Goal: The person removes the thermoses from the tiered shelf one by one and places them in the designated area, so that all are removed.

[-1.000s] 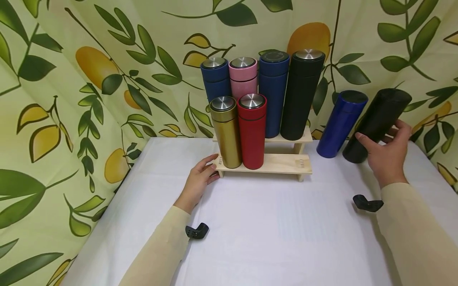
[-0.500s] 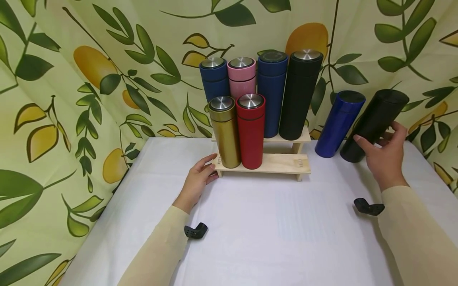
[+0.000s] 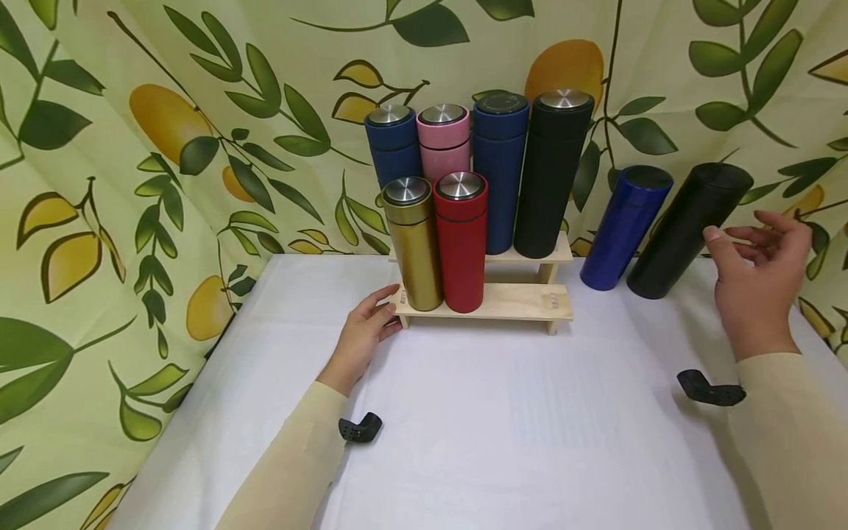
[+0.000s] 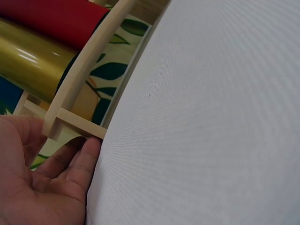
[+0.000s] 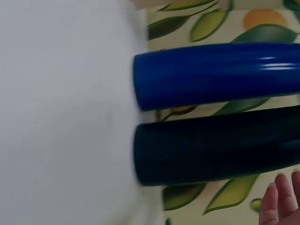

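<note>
Backdrop: pale green cloth (image 3: 278,140) printed with leaves and orange fruit hangs behind and to the left of the white tabletop (image 3: 424,434).
Wooden stand (image 3: 520,300): a two-step rack at the far side of the tabletop, bottles on both steps.
Lower step: gold bottle (image 3: 420,258) at its left end, red bottle (image 3: 465,250) right beside it; bare wood shows to the right of the red one.
Upper step: from left to right, short blue bottle (image 3: 395,151), pink bottle (image 3: 445,154), tall blue bottle (image 3: 500,177) and steel-topped black bottle (image 3: 555,177).
Beside the stand: glossy blue bottle (image 3: 626,228) and plain black bottle (image 3: 685,232) stand on the tabletop to its right, a narrow gap between them, the black one farther right.
My left hand (image 3: 364,327): pinches the left end of the lower step, thumb toward me, other fingers bent around the end and its leg.
My right hand (image 3: 763,280): just right of the plain black bottle, thumb and fingers spread apart and loosely bent, holding nothing; I cannot tell whether my thumb tip touches the bottle.
Wrists: beige sleeves (image 3: 291,442), a small black device (image 3: 361,428) at each.
</note>
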`<state>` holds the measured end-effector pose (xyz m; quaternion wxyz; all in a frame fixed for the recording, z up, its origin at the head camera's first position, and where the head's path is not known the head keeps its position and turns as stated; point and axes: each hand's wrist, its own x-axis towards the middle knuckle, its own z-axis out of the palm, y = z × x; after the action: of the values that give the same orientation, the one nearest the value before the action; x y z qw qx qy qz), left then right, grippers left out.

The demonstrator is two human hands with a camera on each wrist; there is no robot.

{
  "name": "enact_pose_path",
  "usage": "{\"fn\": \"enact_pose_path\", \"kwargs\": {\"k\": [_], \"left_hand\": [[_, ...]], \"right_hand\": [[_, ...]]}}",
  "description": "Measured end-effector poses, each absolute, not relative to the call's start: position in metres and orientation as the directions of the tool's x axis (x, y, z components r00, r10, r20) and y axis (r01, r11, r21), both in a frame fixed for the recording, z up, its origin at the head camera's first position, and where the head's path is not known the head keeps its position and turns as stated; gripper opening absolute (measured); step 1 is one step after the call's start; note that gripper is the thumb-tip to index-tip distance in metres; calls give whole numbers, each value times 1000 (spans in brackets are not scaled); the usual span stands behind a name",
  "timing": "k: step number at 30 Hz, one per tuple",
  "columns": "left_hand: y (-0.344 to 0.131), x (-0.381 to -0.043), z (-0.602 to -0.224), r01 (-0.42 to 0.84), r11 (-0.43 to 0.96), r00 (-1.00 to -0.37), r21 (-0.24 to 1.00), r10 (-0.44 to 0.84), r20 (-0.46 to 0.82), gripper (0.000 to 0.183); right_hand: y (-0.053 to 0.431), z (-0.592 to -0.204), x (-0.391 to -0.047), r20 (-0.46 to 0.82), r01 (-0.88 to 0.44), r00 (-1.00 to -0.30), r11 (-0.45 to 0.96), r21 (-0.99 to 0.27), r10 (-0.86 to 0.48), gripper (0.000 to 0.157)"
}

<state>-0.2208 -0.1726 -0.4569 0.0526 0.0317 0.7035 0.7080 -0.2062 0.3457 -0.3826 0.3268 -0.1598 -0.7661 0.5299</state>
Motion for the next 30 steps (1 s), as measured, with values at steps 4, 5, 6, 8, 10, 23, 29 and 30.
{"fn": "enact_pose_path", "kwargs": {"k": [4, 5, 6, 8, 10, 23, 29, 30], "left_hand": [[-173, -221, -457, -30, -7, -993, 1000, 118, -29, 45], [-173, -221, -458, -31, -6, -993, 1000, 117, -30, 45], [-174, -222, -458, -30, -10, -993, 999, 118, -29, 45], [-174, -222, -458, -28, -16, -993, 999, 117, -26, 45], [-175, -222, -459, -26, -18, -993, 1000, 119, -24, 45], [-174, -221, -457, -28, -17, -992, 999, 123, -26, 46], [-173, -222, -459, -27, -16, -992, 1000, 120, -25, 45], [-173, -222, -459, -26, -17, -992, 1000, 120, -24, 45]], "right_hand": [[340, -367, -202, 408, -213, -698, 373, -903, 588, 48], [338, -363, -201, 423, -235, -695, 372, -898, 582, 45], [336, -359, -199, 429, -251, -696, 364, -897, 577, 43], [331, -352, -196, 437, -272, -706, 356, -894, 558, 42], [325, -346, -194, 443, -337, -716, 289, -896, 540, 41], [276, -332, -186, 600, -652, -758, -274, -707, 256, 45], [256, -343, -184, 593, -604, -796, -218, -767, 121, 44], [251, -344, -183, 592, -602, -799, -173, -780, 108, 44]]}}
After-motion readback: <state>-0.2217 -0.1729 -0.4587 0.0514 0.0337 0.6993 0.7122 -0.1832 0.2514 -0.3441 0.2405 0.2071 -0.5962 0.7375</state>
